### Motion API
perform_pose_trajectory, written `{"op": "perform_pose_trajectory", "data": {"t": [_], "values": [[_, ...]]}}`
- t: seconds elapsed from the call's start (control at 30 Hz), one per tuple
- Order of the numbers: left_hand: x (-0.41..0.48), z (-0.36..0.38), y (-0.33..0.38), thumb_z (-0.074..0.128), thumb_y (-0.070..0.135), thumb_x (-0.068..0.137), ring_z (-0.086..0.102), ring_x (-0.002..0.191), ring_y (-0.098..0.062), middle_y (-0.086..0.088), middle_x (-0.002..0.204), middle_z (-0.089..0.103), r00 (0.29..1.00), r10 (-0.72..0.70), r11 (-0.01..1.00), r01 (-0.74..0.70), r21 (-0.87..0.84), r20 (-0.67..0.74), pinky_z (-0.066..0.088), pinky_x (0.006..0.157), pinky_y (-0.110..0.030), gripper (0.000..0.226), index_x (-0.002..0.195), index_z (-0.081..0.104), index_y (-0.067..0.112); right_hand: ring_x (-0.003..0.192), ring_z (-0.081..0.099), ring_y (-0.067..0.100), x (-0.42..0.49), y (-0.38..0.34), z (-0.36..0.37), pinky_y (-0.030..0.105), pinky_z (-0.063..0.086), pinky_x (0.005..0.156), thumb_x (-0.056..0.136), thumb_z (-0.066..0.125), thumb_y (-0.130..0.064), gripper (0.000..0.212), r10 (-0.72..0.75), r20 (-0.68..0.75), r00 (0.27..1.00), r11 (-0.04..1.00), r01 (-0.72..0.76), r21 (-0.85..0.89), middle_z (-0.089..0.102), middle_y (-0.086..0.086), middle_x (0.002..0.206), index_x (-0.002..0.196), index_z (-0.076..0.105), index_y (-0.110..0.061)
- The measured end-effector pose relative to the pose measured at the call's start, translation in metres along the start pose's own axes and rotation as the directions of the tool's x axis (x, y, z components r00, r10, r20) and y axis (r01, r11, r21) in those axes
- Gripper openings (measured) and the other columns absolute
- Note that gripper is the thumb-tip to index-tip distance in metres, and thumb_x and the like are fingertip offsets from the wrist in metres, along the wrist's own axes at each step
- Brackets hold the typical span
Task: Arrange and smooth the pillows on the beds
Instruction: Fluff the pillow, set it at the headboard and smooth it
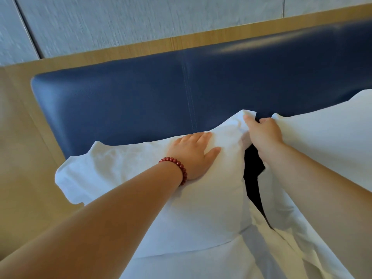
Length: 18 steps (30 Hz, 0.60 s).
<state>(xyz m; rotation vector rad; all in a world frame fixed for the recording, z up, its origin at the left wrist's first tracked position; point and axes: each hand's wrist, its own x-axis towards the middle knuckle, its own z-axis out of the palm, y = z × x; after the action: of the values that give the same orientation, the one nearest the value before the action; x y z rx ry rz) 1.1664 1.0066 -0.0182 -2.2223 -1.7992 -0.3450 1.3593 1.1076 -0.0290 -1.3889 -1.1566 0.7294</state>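
Against the blue headboard (141, 101) you have two white pillows, with no readable writing anywhere. Your left hand (193, 156), wearing one red bead bracelet (177, 168), lies flat and open on the left pillow (161, 208). Your right hand (263, 131) pinches that pillow's top right corner; the right pillow (326, 141) leans beside it.

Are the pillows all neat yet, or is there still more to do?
Nearly. Both pillows already lean on the blue headboard. Right now the left hand presses flat on the left pillow while the right hand pinches its top corner. Still left: that pillow looks wrinkled near the top, a dark gap separates it from the right pillow, and the sheet below looks rumpled.
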Motion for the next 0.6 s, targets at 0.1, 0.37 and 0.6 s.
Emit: {"op": "perform_pose_trajectory", "data": {"t": [0.1,0.37,0.6], "values": [[-0.004,0.002,-0.006,0.018,0.064,0.095,0.024,0.145,-0.014,0.011,0.158,0.027,1.0,-0.015,1.0,0.015,-0.013,-0.016,0.018,0.119,-0.039,0.066,0.151,0.023,0.03,0.098,0.062,0.029,0.008,0.005,0.001,0.04,0.05,0.088,0.086,0.058,-0.056,0.049,0.13,0.055,0.99,0.984,-0.135,0.114,0.068,0.004,0.104,0.1,0.065,-0.01],[-0.005,0.003,-0.007,0.017,0.064,0.095,0.025,0.144,-0.014,0.011,0.158,0.027,1.0,-0.018,1.0,0.018,-0.008,-0.012,0.019,0.119,-0.039,0.065,0.151,0.022,0.031,0.101,0.064,0.02,0.006,0.005,-0.01,0.032,0.049,0.093,0.076,0.069,-0.059,0.044,0.229,0.21,0.951,0.926,-0.279,0.255,0.069,-0.005,0.107,0.092,0.064,-0.019],[-0.009,0.004,-0.008,0.016,0.065,0.095,0.025,0.144,-0.014,0.01,0.158,0.027,0.999,-0.033,0.999,0.033,-0.013,0.013,0.019,0.118,-0.038,0.065,0.151,0.02,0.034,0.082,0.049,0.027,0.012,0.005,-0.013,0.035,0.039,0.078,0.096,0.046,-0.054,0.04,0.129,0.008,0.992,0.992,-0.129,0.005,0.049,0.0,0.071,0.093,0.062,-0.017]]}}
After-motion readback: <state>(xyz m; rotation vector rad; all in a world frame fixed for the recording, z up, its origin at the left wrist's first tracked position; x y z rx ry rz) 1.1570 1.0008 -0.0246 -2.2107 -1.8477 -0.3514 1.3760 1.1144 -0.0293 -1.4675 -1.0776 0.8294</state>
